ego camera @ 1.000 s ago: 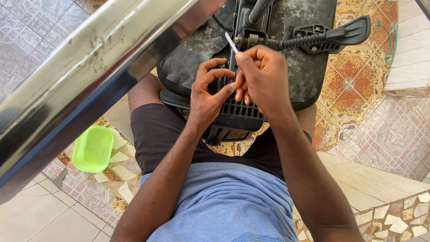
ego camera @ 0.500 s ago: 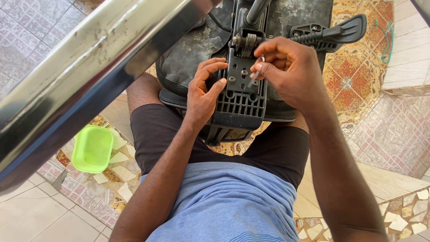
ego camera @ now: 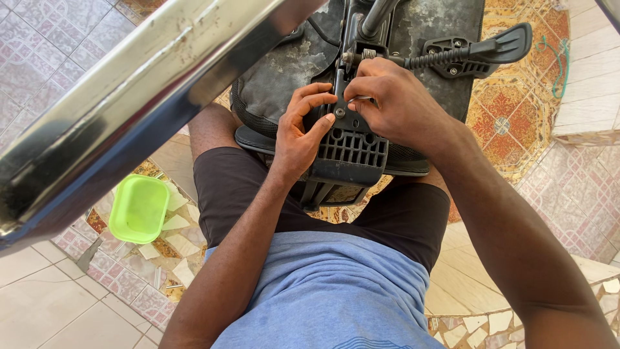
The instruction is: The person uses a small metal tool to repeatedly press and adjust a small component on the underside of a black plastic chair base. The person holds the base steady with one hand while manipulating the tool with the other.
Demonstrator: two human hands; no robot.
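An upturned office chair seat (ego camera: 287,71) lies across my lap, its dusty black underside facing up. A black plastic and metal bracket (ego camera: 349,148) sits on it near my knees. My left hand (ego camera: 300,132) grips the bracket's left edge, thumb by a bolt head. My right hand (ego camera: 394,100) pinches a small silver tool or screw against the bracket top; most of it is hidden by the fingers. A black lever with a coiled spring (ego camera: 475,53) sticks out to the right.
A thick shiny metal tube (ego camera: 129,110) crosses the upper left, close to the camera. A green plastic tub (ego camera: 137,208) stands on the patterned tile floor at my left, among broken tile pieces. A pale step (ego camera: 591,90) is at right.
My right hand, which held a thin silver tool raised above the bracket, has come down onto the bracket top. My left hand stays on the bracket's left edge.
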